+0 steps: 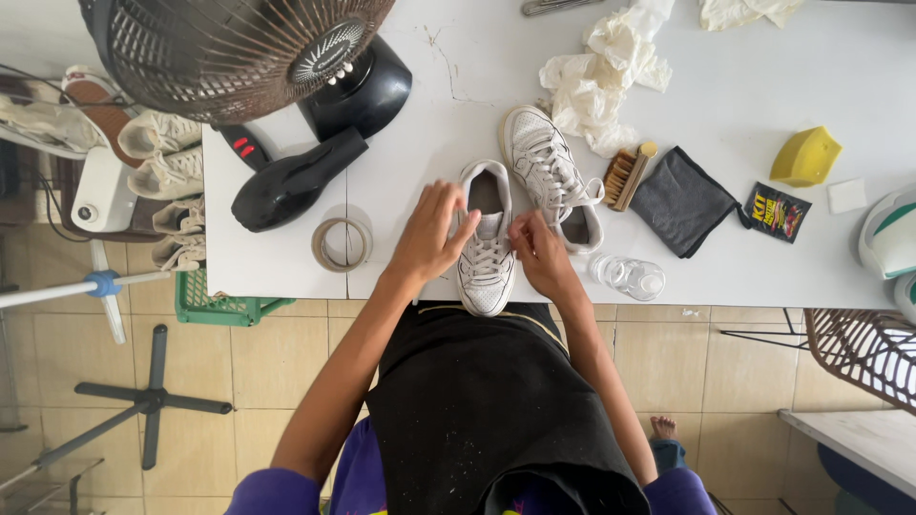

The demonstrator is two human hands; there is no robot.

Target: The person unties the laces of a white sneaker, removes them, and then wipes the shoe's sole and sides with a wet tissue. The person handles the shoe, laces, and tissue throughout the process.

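Both hands, left hand (431, 234) and right hand (537, 253), pinch the laces of a white sneaker (486, 243) lying lengthwise, toe toward the person.

Small black sachet (777, 212) beside yellow wedge (806, 155).

1 head camera looks straight down, fairly near, onto the white table (744, 86) edge and floor.

On the worktop (725, 277): two white sneakers (487, 243) (551, 176), one wooden brush (627, 175), one grey cloth (683, 200), one tape roll (342, 244), one clear bottle (630, 277), one yellow dish (806, 156), one black sachet (777, 212), one white sponge (846, 195), one black fan (239, 52), one black hair dryer (291, 181).
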